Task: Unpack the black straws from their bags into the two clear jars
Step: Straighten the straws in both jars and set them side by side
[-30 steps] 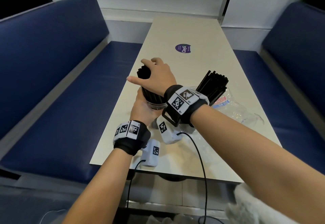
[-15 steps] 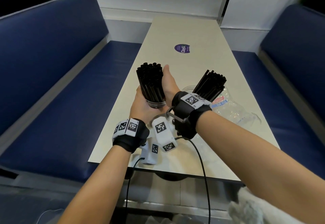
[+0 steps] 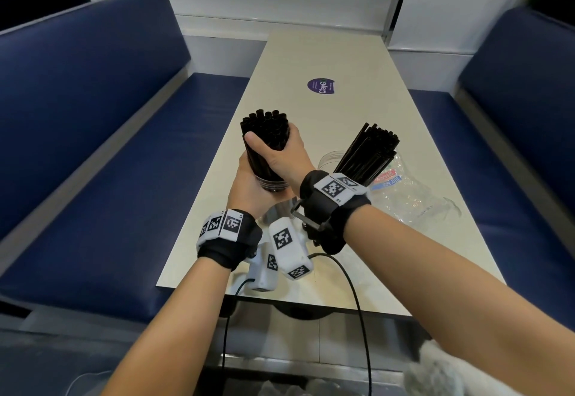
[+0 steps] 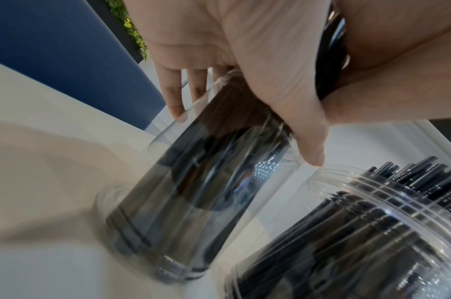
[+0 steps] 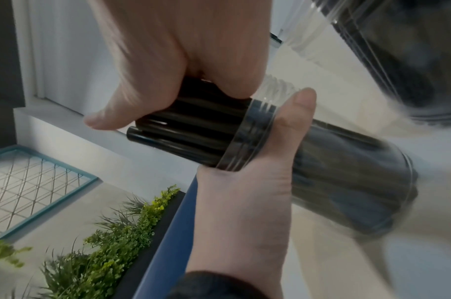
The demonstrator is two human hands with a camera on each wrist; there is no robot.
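Observation:
A clear jar (image 3: 272, 184) packed with black straws (image 3: 264, 125) is near the table's left edge. My left hand (image 3: 249, 185) grips the jar from behind, thumb and fingers around its wall (image 4: 193, 202). My right hand (image 3: 280, 156) is curled round the straw bundle just above the jar's rim; in the right wrist view the thumb and fingers of my right hand (image 5: 168, 60) clasp the straws (image 5: 188, 131). The jar (image 5: 334, 182) is blurred. A second clear jar (image 3: 329, 159) to the right holds leaning black straws (image 3: 370, 153).
A crumpled clear plastic bag (image 3: 410, 199) with a red and blue label lies right of the second jar. A purple sticker (image 3: 322, 86) marks the pale table (image 3: 326, 50) farther back. Blue benches (image 3: 93, 100) flank both sides. Wrist camera cables hang over the near edge.
My right hand was palm-down over the straw tops, then flat against the bundle's right side, and now wraps round it. My left hand has kept hold of the jar.

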